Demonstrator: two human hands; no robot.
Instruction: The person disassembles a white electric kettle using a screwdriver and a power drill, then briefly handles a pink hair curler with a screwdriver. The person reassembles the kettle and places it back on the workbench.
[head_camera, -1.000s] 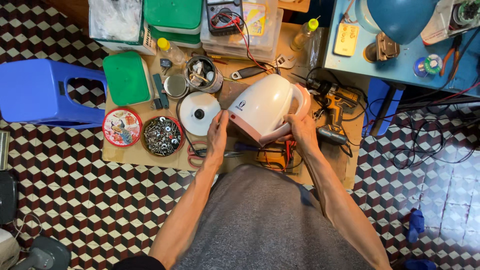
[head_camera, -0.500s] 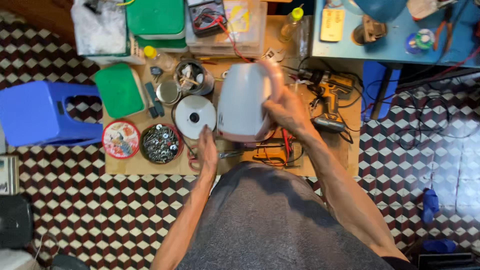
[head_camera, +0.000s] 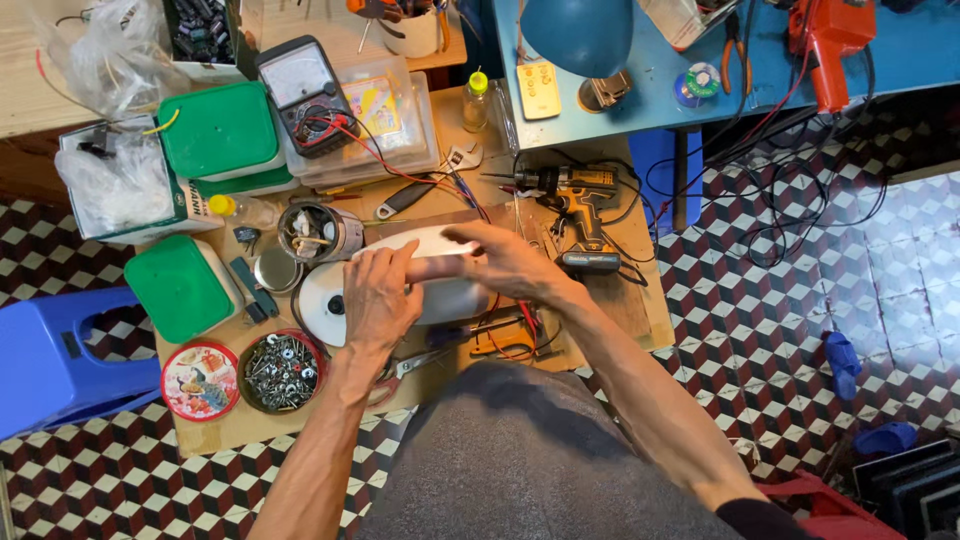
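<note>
A white electric kettle body (head_camera: 448, 300) lies on its side over the low wooden table (head_camera: 630, 290). My left hand (head_camera: 378, 298) grips its near left end from above. Across its top lies my right hand (head_camera: 508, 262), fingers reaching left along the rim. A white round base disc (head_camera: 318, 300) sits just left of the kettle, partly under my left hand. Most of the kettle is hidden by both hands.
A tin of screws (head_camera: 280, 372) and a red round lid (head_camera: 200, 380) sit front left. Green boxes (head_camera: 180, 288), a metal can (head_camera: 318, 232), a multimeter (head_camera: 300, 85) and a cordless drill (head_camera: 582, 215) surround the kettle. A blue stool (head_camera: 60, 360) stands left, a blue table (head_camera: 700, 70) behind right.
The kettle has come down from a raised, tilted hold to lying on its side. My left hand has moved from the table onto the kettle.
</note>
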